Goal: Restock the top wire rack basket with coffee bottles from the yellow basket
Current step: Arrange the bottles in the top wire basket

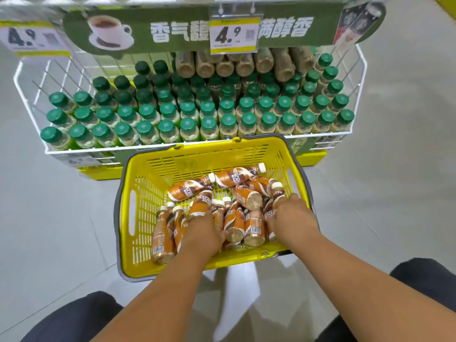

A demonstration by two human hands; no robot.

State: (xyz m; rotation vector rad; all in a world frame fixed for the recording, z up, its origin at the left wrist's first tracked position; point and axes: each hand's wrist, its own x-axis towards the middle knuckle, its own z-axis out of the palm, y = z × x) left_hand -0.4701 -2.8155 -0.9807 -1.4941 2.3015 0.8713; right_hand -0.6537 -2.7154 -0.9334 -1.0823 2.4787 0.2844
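Note:
A yellow basket with grey handles sits on the floor in front of me, holding several orange-brown coffee bottles with white caps, lying jumbled. My left hand is inside it, fingers wrapped round one coffee bottle near the middle. My right hand grips another coffee bottle at the basket's right side. Behind stands the white wire rack basket, filled with rows of green-capped bottles. Several bottles lie on their sides, bottoms toward me, stacked at its back.
A green sign with a coffee cup and a yellow 4.9 price tag hangs over the rack. A yellow base shows below the rack. Grey tiled floor lies on both sides. My dark-trousered knees flank the basket.

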